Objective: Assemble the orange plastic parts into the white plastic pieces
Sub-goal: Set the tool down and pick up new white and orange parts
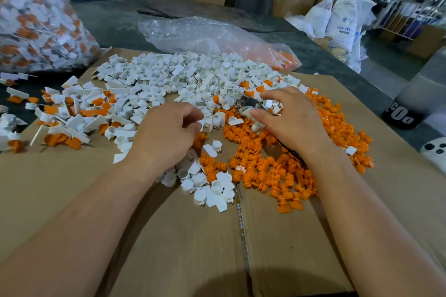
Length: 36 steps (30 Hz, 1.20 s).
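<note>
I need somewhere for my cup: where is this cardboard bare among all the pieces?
Cardboard is bare nearest the person, below the white pieces and orange parts, and right of the orange. Farther back, piles, left hand and right hand crowd it.

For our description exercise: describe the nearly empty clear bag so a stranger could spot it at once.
Find the cardboard sheet strewn with loose parts. Just beyond its far edge, behind the pile of white pieces, a crumpled clear bag lies on the dark surface. Unlike the bulging bag at far left, it is nearly flat, with only some orange parts in its right corner.
</note>
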Motion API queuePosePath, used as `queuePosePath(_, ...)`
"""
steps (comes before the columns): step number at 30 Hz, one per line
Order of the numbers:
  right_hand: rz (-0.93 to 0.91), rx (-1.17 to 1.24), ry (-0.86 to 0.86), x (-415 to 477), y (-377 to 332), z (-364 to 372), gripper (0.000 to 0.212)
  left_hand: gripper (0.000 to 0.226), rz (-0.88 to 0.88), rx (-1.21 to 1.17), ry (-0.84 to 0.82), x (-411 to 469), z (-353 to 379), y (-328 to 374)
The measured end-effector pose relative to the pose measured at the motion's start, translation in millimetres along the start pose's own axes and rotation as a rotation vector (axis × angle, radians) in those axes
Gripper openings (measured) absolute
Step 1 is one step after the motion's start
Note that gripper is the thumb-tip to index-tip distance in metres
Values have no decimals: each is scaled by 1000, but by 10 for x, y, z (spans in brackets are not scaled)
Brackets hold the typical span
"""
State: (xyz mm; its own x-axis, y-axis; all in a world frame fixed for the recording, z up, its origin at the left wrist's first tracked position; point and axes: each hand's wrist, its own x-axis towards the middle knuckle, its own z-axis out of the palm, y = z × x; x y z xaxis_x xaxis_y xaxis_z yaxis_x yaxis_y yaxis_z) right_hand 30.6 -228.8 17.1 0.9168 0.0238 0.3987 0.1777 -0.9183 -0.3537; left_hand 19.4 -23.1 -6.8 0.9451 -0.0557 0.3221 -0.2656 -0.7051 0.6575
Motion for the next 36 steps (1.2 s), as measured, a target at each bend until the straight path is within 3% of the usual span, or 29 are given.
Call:
queuePosePath(2,-121,85,-1,-52,-133,-10,33,19,27,-10,16,4,0,5)
queuePosePath(4,-226,125,-109,-106,-245,10,26,18,45,-30,23,6,-1,15)
queuePosePath(8,-376,58,-381,-153,-349,121,32,16,24,-148,26,11,-7,52)
queuePosePath(11,-406,-18,-458,-141,-361,187,35,16,-36,-261,26,12,-16,82)
queuePosePath(16,-423,-3,-377,-130,-358,191,26,29,-161,-521,-55,12,-57,112)
queuePosePath(24,-180,435,-158,-146,-343,109,18,12,-256,-840,-129,2,-120,152)
queuePosePath(26,-162,559,-150,-163,-376,117,18,19,-258,-929,-185,-6,-137,163)
queuePosePath(30,-200,649,-165,-204,-439,129,31,21,-225,-962,-222,-29,-128,183)
queuePosePath(36,-165,727,-96,-213,-460,140,29,29,-216,-931,-189,-12,-125,170)
